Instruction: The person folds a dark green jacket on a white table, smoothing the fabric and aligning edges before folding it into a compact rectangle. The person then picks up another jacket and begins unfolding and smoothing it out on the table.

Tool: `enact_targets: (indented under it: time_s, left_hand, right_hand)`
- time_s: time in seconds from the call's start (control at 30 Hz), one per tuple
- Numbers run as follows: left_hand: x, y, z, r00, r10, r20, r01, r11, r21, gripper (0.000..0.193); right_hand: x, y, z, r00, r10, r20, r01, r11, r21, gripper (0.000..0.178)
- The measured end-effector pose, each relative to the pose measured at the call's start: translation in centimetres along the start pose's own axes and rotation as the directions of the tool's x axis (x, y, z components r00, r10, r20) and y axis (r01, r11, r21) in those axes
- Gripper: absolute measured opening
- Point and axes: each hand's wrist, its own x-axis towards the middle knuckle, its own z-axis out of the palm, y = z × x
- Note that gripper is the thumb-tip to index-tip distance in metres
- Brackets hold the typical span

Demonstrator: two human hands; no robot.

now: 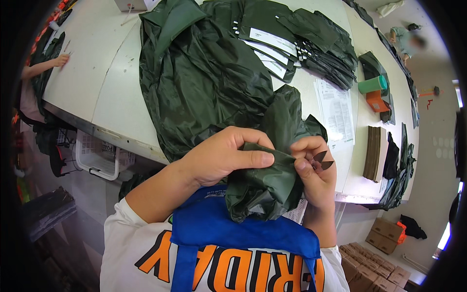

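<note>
A dark green, shiny coated garment [204, 78] is spread over the near side of the white table, and part of it hangs over the edge in front of me. My left hand [219, 153] pinches a fold of it between thumb and fingers. Close beside that, my right hand [315, 177] is closed at the same edge of cloth. Small thread snips [321, 161] are tucked in the right hand, their two dark pointed blades sticking out past the fingers. Their handle is mostly hidden by the palm.
Folded dark green garments [272, 24] with white labels lie at the back of the white table [116, 102]. Printed sheets [335, 112], a teal roll [372, 84] and a brown stack [373, 153] are on the right. A white basket [97, 155] stands below left. Other people work nearby.
</note>
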Motion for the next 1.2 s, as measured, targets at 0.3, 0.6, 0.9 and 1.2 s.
enact_targets:
  time_s: [0.3,0.6,0.9,1.2]
  left_hand:
    - [-0.4,0.6,0.6,0.972,0.237,0.005,-0.221,0.9,0.375,0.024]
    - [-0.6,0.3,1.2,0.955,0.282,-0.088,-0.222,0.882,0.415,0.033]
    - [-0.5,0.4,1.0,0.958,0.259,-0.121,-0.189,0.892,0.41,0.031]
    - [-0.4,0.0,1.4,0.953,0.251,-0.167,-0.151,0.876,0.457,0.028]
  right_hand:
    - [0.2,0.8,0.4,0.994,-0.092,-0.053,0.09,0.995,-0.046,0.019]
    - [1.8,0.0,0.1,0.905,-0.415,0.09,0.389,0.726,-0.567,0.021]
    - [1.0,-0.6,0.9,0.891,-0.449,0.063,0.391,0.691,-0.608,0.022]
    - [1.4,-0.7,1.5,0.87,-0.471,0.149,0.462,0.67,-0.581,0.016]
